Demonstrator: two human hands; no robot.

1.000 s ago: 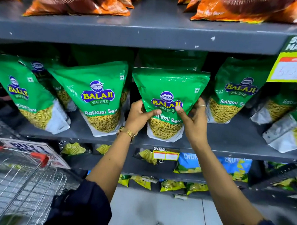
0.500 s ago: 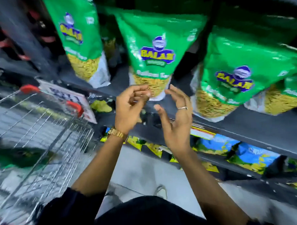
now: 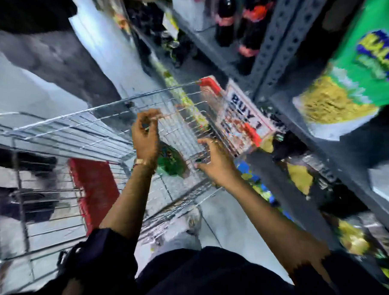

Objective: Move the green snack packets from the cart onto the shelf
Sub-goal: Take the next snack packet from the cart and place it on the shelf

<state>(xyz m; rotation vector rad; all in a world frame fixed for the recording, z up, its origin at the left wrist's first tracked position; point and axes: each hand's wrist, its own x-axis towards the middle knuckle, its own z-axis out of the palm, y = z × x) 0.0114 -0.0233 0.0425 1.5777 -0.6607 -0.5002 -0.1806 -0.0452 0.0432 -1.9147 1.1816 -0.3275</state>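
The picture is blurred by motion. A wire shopping cart [image 3: 61,135] fills the left and middle. A green snack packet [image 3: 172,161] lies in its bottom, partly hidden behind my hands. My left hand [image 3: 145,138] hovers over the cart, fingers loosely curled, holding nothing. To its right my right hand [image 3: 214,162] is spread open above the cart's near corner, also with nothing in it. Another green snack packet [image 3: 353,80] stands on the grey shelf [image 3: 336,141] at the upper right.
A red flap [image 3: 94,187] sits in the cart's child seat. A "BUY 1" sign [image 3: 243,120] hangs by the cart's red-capped corner. Dark bottles [image 3: 248,26] stand on a far shelf. Lower shelves hold yellow and blue packets [image 3: 299,178]. My shoe [image 3: 192,221] is on the grey floor.
My hands have let go of the packet on the shelf and dropped down and left over the cart. The view has swung from the shelf to the cart.
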